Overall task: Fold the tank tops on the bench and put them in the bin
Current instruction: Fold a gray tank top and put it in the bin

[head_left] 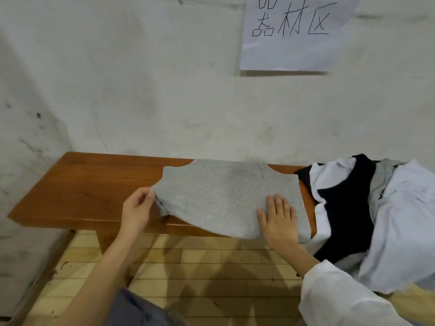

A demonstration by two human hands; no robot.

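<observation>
Bench (77,189): grey tank top (223,191) being folded — left hand (136,208) pinching its edge, right hand (280,220) pressing flat; pile (348,203) waiting, bin unseen.

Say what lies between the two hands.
In the head view, only the gray tank top spans that stretch: the left hand pinches its edge, the right hand presses flat on it.

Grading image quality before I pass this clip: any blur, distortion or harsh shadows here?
Head view: wide-angle bows the bench; soft throughout, pile at right smeared; light even, faint shadows on floor; left hand, right hand, top readable.
</observation>
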